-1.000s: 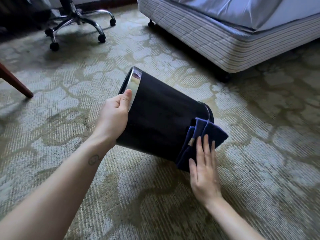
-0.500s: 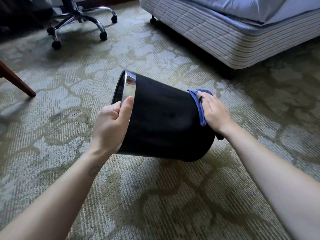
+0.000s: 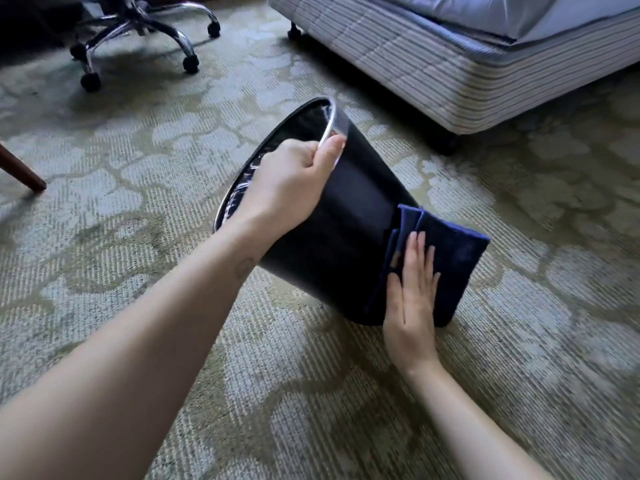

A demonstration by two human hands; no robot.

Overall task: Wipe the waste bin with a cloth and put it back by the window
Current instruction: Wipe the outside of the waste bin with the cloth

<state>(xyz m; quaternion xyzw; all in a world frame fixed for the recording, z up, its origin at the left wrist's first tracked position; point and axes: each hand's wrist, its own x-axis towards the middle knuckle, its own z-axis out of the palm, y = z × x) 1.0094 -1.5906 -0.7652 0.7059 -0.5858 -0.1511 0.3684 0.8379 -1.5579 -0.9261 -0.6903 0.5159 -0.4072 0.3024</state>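
A black waste bin [image 3: 349, 216] with a chrome rim lies tilted on the carpet, its mouth up and to the left, its base low at the right. My left hand [image 3: 294, 181] grips the chrome rim, thumb on the outside. A folded blue cloth [image 3: 450, 258] covers the bin's lower end. My right hand [image 3: 412, 289] presses flat on that cloth with straight fingers, against the bin's near side by its base.
A bed [image 3: 450, 64] on castors stands at the upper right, its corner close behind the bin. An office chair base [image 3: 145, 32] with wheels sits at the upper left. A wooden furniture leg [image 3: 20, 171] reaches the floor at the left edge. Patterned carpet [image 3: 173, 341] surrounds the bin.
My right hand has slid the cloth from the bin's top far side down to its near side at the base. The bin's mouth has tipped further upward in my left hand.
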